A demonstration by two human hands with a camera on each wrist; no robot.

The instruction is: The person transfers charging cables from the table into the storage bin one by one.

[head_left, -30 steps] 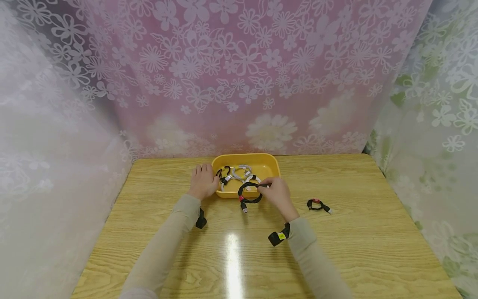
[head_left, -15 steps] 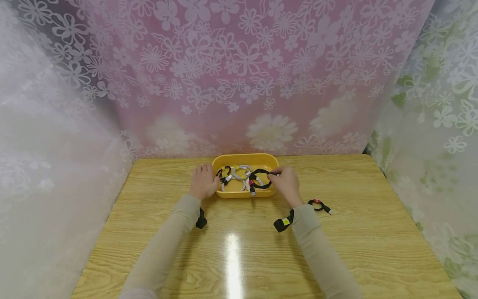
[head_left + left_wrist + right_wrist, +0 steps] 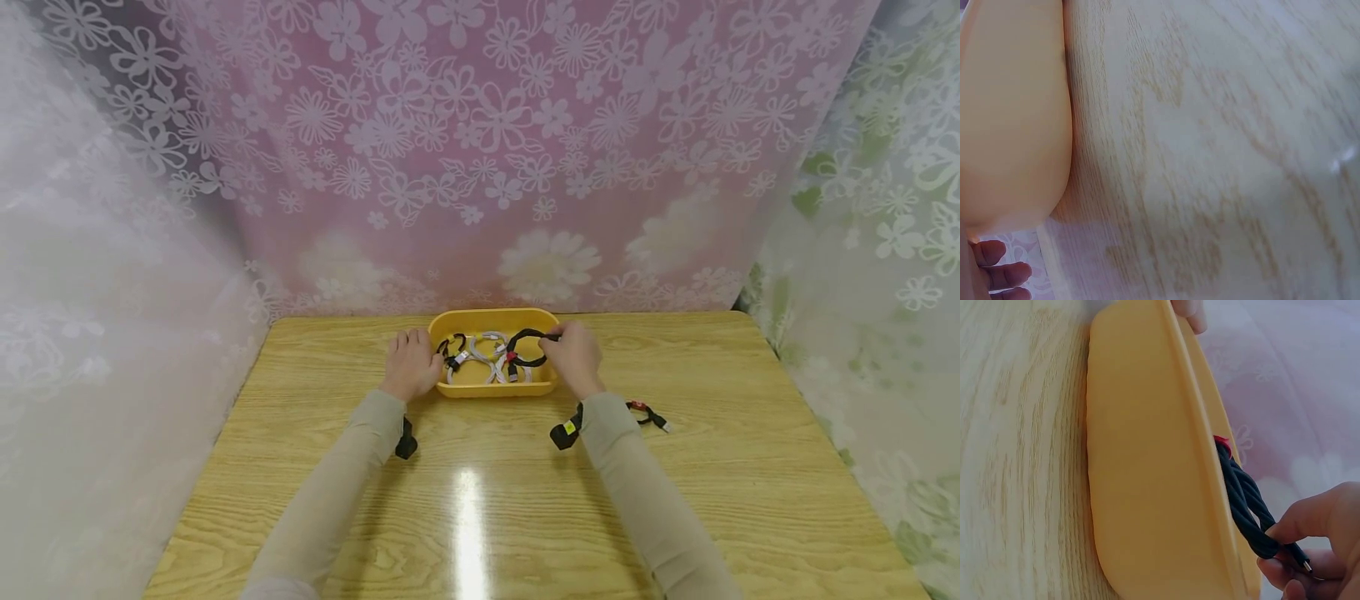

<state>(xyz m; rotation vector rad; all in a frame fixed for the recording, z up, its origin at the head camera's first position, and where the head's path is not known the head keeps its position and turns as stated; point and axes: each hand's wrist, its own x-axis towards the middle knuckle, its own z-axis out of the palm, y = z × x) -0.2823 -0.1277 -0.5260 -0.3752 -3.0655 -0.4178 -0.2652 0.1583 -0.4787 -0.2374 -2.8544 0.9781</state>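
My right hand (image 3: 573, 357) pinches a coiled black cable (image 3: 1249, 503) with a red tie between thumb and fingers. The coil hangs within the right part of the yellow tub (image 3: 495, 391), its USB plug pointing down; a small connector tip sticks out past the fingers in the right wrist view. At the tub's left end my left hand (image 3: 411, 364) grips the wall, thumb over the rim and fingers outside. In the left wrist view, several fingertips (image 3: 1010, 275) show beyond the tub's wall (image 3: 1013, 119). White, grey and black coiled cables (image 3: 487, 346) lie in the tub.
Another small black cable (image 3: 657, 419) with a red tie lies on the wooden table (image 3: 465, 492) to the right, partly hidden by the right sleeve. Behind the tub, a pink flowered curtain (image 3: 480, 167) hangs at the table's back edge.
My right hand has carried the black cable from over the tub's front rim, rightward and back into the tub's right part. The left hand stays at the tub's left end.
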